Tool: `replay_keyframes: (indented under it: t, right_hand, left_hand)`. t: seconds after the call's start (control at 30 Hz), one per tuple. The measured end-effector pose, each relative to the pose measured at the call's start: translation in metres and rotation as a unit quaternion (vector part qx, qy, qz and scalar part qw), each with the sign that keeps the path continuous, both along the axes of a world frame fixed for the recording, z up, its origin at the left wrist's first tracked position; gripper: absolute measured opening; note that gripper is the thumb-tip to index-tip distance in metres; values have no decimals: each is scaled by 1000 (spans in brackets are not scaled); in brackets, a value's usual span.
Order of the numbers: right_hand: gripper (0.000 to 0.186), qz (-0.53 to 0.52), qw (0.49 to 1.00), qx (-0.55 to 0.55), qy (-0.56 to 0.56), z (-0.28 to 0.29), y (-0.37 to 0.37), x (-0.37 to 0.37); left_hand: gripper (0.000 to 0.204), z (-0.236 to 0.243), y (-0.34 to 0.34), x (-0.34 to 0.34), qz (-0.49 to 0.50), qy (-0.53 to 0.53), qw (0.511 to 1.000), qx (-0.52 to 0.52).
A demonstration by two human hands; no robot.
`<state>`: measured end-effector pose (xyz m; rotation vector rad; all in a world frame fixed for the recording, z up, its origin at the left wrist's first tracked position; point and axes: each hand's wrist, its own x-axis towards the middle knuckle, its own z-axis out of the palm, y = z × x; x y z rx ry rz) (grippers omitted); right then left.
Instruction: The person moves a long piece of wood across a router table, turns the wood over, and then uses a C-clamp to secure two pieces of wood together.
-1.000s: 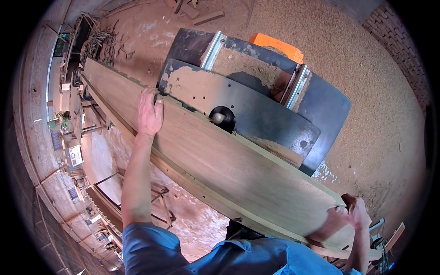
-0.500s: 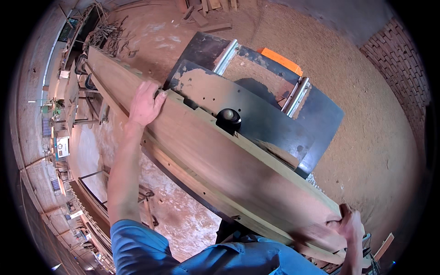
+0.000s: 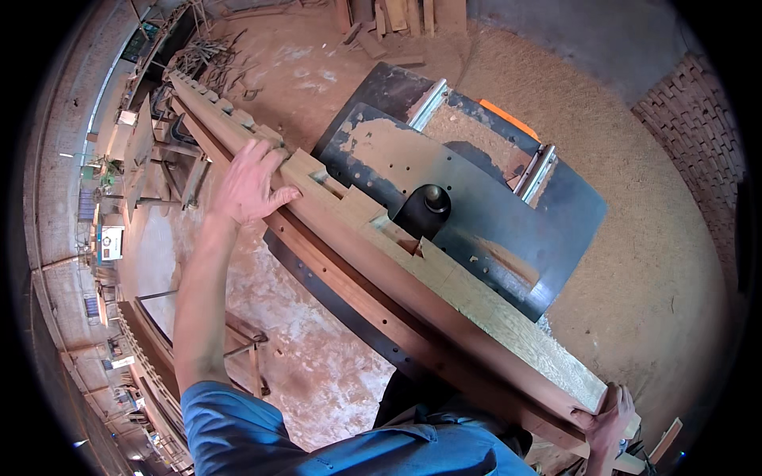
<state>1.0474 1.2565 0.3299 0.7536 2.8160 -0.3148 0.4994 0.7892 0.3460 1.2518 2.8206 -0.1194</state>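
Note:
A long wooden beam [image 3: 476, 295] lies diagonally across the dark metal table [image 3: 496, 226] of a spindle moulder. Notches are cut along its upturned edge, and the far end tapers away at upper left. My left hand [image 3: 252, 182] grips the beam by its far half, fingers over the top and thumb apart. At the near right end, my right hand [image 3: 609, 416] is wrapped around the beam's corner. The black upright spindle [image 3: 433, 200] stands just beyond the notched edge, between my hands. A wooden strip [image 3: 349, 295] runs along the beam's near side.
Metal rails [image 3: 429, 105] and an orange part [image 3: 508, 117] sit on the machine's far side. Sawdust [image 3: 635, 254] covers the floor at right. Offcuts [image 3: 409, 16] lean at the back, bricks [image 3: 694, 119] are stacked at far right, and benches with timber line the left.
The beam has been rolled: its broad face was up, and now the narrow notched edge faces up. Both hands still hold it. The machine appears slightly farther right in view.

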Motion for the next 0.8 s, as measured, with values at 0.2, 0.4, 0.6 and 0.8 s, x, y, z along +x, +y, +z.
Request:
replay_keyframes:
  t: [0.2,0.4,0.6,0.8]
  right_hand:
    - [99,7,997,61,44,1,-17,17]
    - [97,-6,994,81,74,3,-34,19]
    - [94,12,987,98,125,1,-55,28]
    - [93,27,982,117,145,0,-75,32]
  left_hand:
    - [83,-9,-19,1,-14,-35,997,69]
    - [73,-15,-35,12,-12,-19,994,110]
    - [63,-6,-40,30,41,-10,997,66]
    - [62,-11,-58,47,105,-18,993,42]
